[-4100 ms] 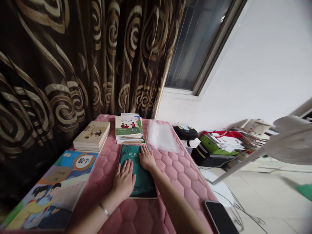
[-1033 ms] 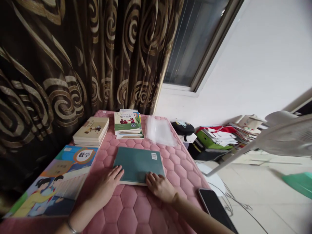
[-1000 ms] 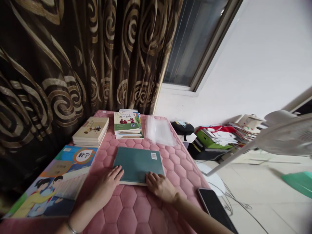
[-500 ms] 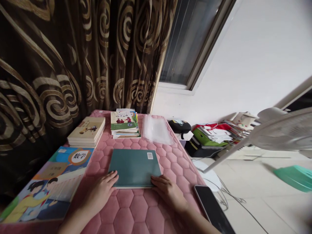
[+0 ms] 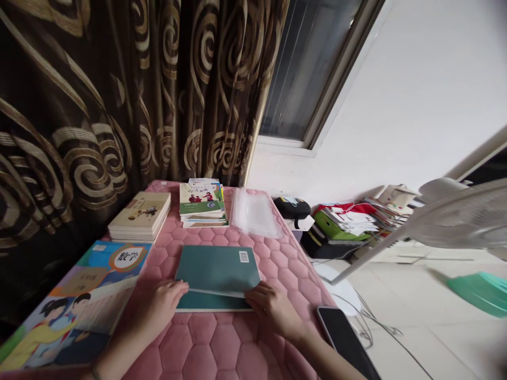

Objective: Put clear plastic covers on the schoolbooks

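Observation:
A teal book [image 5: 216, 269] with a white barcode label lies flat on the pink quilted surface. Across its near part runs a thin pale edge [image 5: 216, 292], perhaps clear film; teal shows on both sides of it. My left hand [image 5: 166, 301] pinches this edge at the book's left side, fingertips together. At the right side my right hand [image 5: 273, 306] has its fingers curled on the same edge, thumb partly hidden. Clear plastic sleeves [image 5: 255, 212] rest beyond the book, beside a stack of booklets [image 5: 202, 203].
On the left are a stack of tan books [image 5: 140, 214] and a colourful textbook [image 5: 83, 301]. A black phone [image 5: 344, 338] lies at the right edge of the quilted surface [image 5: 222, 343]. A white fan [image 5: 459, 214], bags and papers stand beyond, right; a patterned curtain [image 5: 158, 105] hangs behind.
My hands have gone from lying on the book's near corners to pinching at its sides. The pale edge now stands out across the cover.

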### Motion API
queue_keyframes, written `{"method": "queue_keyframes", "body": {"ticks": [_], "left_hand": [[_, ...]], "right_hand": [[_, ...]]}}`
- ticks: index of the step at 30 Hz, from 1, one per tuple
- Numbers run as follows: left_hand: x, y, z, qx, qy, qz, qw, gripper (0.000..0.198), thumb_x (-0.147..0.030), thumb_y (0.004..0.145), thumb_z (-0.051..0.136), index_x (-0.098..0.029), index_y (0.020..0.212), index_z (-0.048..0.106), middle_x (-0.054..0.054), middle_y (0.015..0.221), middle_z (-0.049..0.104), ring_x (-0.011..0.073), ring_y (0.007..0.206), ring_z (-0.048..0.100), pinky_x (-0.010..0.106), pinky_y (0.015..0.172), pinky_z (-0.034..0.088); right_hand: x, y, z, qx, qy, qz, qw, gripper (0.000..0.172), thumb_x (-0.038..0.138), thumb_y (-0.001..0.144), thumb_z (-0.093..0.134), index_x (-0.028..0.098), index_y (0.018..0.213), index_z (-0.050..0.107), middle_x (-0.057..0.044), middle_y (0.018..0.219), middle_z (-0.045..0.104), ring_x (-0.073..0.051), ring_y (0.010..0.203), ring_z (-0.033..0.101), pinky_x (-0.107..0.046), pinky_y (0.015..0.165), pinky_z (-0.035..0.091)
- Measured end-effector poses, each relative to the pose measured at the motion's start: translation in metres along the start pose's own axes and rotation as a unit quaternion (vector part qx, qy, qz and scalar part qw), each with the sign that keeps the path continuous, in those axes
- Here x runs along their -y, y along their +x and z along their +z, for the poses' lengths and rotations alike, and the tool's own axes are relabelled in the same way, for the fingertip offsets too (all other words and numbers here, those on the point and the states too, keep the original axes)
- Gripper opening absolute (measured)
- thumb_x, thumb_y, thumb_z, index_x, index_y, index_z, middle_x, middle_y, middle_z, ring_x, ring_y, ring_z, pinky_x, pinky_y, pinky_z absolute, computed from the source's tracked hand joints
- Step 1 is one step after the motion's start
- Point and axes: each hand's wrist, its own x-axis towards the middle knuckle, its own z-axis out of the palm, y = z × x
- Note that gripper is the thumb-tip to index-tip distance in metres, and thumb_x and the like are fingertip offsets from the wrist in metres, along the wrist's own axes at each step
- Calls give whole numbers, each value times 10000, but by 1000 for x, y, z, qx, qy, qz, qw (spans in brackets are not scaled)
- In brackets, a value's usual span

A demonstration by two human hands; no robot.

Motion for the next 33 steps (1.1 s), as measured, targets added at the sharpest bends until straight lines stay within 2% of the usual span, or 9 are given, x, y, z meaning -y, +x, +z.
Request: {"method": "queue_keyframes", "body": {"ticks": [3, 5, 6, 9, 13, 17, 23, 28, 33], "left_hand": [[-18, 0, 0, -125, 94, -11, 988, 272, -244, 924, 517, -213, 1152, 661, 91, 1194, 697, 237, 1091, 657, 406, 960, 531], [-33, -4, 5, -163, 140, 10, 977, 372, -264, 900, 573, -200, 1265, 593, 119, 1333, 608, 273, 1216, 575, 451, 1028, 473], [-40, -6, 9, -143, 143, 41, 979, 394, -273, 894, 584, -208, 1282, 579, 108, 1367, 583, 268, 1241, 554, 436, 1028, 473], [-51, -9, 24, -3, 113, 134, 985, 416, -315, 868, 617, -261, 1278, 577, 42, 1419, 546, 260, 1279, 523, 422, 1010, 495], [-46, -7, 41, 108, 88, 109, 984, 554, -315, 822, 678, -270, 1352, 519, 68, 1457, 507, 286, 1297, 509, 455, 1023, 484], [-37, -4, 51, 136, 82, 60, 986, 534, -236, 844, 645, -263, 1361, 517, 98, 1466, 491, 282, 1308, 500, 456, 1044, 458], [-35, -7, 60, 107, 115, 92, 983, 533, -174, 846, 620, -241, 1360, 495, 95, 1441, 521, 252, 1259, 551, 417, 1015, 480], [-36, -7, 61, 56, 141, 117, 981, 470, -188, 847, 608, -220, 1309, 525, 90, 1392, 573, 231, 1204, 588, 367, 975, 491], [-35, -7, 56, 23, 135, 143, 980, 474, -238, 872, 557, -226, 1343, 502, 80, 1405, 561, 212, 1214, 573, 335, 983, 472]], "right_hand": [[-10, 20, -15, -30, -29, 14, 999, 359, 292, 993, 419, 219, 790, 706, -34, 706, 679, -156, 671, 613, -249, 597, 454], [-22, 42, -30, -67, -44, 34, 996, 326, 304, 988, 441, 217, 831, 714, -42, 756, 699, -159, 690, 624, -249, 607, 448], [-29, 55, -38, -85, -56, 37, 994, 317, 307, 984, 448, 216, 842, 717, -46, 764, 704, -168, 705, 628, -257, 618, 450], [-49, 103, -58, -120, -106, 48, 986, 289, 275, 969, 472, 214, 865, 734, -60, 819, 725, -203, 788, 618, -307, 726, 463], [-68, 169, -67, -119, -158, 108, 974, 251, 270, 943, 515, 216, 908, 758, -76, 916, 731, -234, 888, 575, -338, 794, 440], [-77, 213, -55, -59, -187, 200, 960, 293, 282, 965, 461, 244, 1031, 744, -82, 1050, 712, -238, 1025, 536, -330, 816, 397], [-94, 250, -21, -40, -186, 279, 941, 321, 268, 973, 423, 224, 1062, 729, -133, 1114, 674, -265, 1088, 503, -370, 829, 337], [-105, 267, 0, -32, -174, 300, 937, 295, 231, 952, 452, 212, 1023, 738, -138, 1102, 670, -271, 1105, 481, -398, 863, 315], [-106, 263, 7, -39, -152, 306, 939, 259, 233, 943, 488, 220, 1041, 727, -128, 1112, 677, -273, 1121, 487, -429, 914, 317]]}}
